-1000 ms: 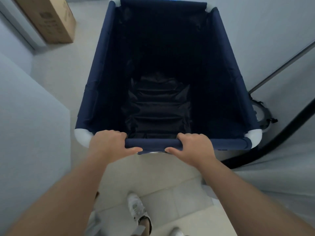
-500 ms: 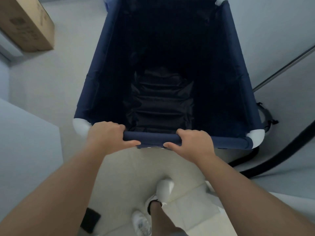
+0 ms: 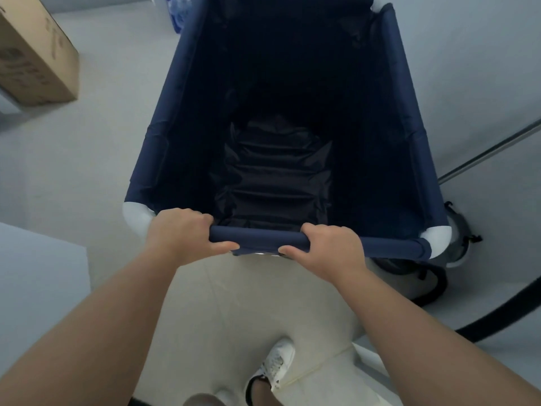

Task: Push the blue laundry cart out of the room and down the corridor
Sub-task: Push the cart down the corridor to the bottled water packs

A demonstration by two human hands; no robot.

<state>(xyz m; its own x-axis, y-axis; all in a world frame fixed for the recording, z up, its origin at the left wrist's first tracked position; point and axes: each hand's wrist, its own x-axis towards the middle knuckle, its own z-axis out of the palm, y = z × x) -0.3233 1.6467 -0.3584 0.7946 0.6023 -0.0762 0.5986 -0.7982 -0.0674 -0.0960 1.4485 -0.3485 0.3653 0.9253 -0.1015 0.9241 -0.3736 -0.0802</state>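
Cart (image 3: 164, 136) right rim near wall (image 3: 468, 68); left floor (image 3: 96, 148) open.

laundry cart (image 3: 152, 159): navy blue fabric walls, black creased liner at the bottom | cart corner joints (image 3: 136, 215): white | cardboard box (image 3: 35, 60): plain brown with faint dark print | floor (image 3: 87, 136): pale grey, cream tiles nearer | shoe (image 3: 276, 364): white | hose (image 3: 503, 315): black
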